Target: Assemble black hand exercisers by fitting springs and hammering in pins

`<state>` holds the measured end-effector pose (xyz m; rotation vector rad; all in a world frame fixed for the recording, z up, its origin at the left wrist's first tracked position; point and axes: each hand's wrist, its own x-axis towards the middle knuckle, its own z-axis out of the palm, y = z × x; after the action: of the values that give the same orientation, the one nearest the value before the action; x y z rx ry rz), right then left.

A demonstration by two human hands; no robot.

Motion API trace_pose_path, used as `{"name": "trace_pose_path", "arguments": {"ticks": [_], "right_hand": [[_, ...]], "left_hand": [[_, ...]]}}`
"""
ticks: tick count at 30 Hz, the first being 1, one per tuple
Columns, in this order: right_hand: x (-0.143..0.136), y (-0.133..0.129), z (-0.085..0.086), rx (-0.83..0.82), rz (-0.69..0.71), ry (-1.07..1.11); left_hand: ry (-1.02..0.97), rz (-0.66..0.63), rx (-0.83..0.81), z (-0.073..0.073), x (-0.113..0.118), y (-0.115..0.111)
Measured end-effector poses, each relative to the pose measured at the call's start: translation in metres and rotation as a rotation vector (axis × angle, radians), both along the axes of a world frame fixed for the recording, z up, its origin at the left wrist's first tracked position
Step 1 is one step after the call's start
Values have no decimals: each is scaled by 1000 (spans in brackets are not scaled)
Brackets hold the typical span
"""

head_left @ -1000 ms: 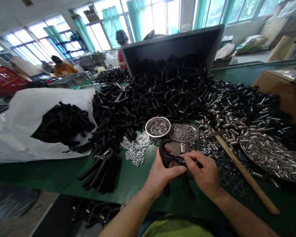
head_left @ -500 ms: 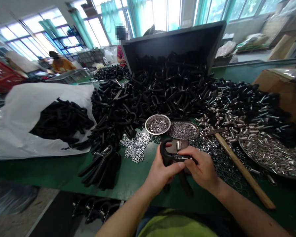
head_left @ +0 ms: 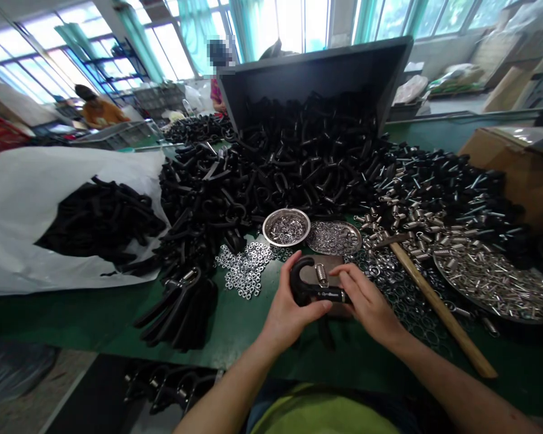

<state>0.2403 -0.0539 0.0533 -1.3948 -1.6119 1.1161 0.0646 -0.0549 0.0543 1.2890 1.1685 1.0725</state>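
My left hand (head_left: 283, 313) is closed round the hooked end of a black hand grip strengthener (head_left: 300, 282), thumb along its lower side. White lettering runs along its straight bar. At the bar's right end, my right hand (head_left: 371, 308) grips with bent fingers; its thumb is mostly hidden. A silver coil spring (head_left: 321, 274) stands up inside the hook's curve, close to my right fingertips. Beneath both hands lies a flat brownish-grey metal block (head_left: 337, 264). Dark handle parts below the block are partly hidden by my hands.
Beyond my hands stand a steel bowl (head_left: 286, 228) and an oval dish (head_left: 335, 237) of small metal parts. Loose nuts (head_left: 247, 268) lie left, a wooden-handled hammer (head_left: 438, 307) right. A tipped grey bin (head_left: 317, 72) spills black handles. Two people sit farther back.
My right fingers have shifted back toward the bar's right end, so more of the spring shows. The strengthener stays in my left hand. The whole view has shifted slightly.
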Motion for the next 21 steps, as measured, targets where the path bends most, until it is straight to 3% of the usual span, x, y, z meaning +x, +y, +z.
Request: {"name": "trace_pose_path", "arguments": {"ticks": [3, 5, 7, 12, 21], "right_hand": [[-2, 11, 1, -250, 154, 130], [-7, 18, 1, -286, 257, 146], [-14, 22, 3, -224, 280, 109], [-26, 18, 10, 150, 132, -249], [-27, 9, 10, 208, 175, -623]], "left_hand": [[64, -9, 54, -3, -1, -2], [130, -37, 68, -5, 0, -2], [174, -49, 80, -8, 0, -3], [156, 4, 114, -13, 0, -6], [186, -136, 195, -24, -1, -6]]}}
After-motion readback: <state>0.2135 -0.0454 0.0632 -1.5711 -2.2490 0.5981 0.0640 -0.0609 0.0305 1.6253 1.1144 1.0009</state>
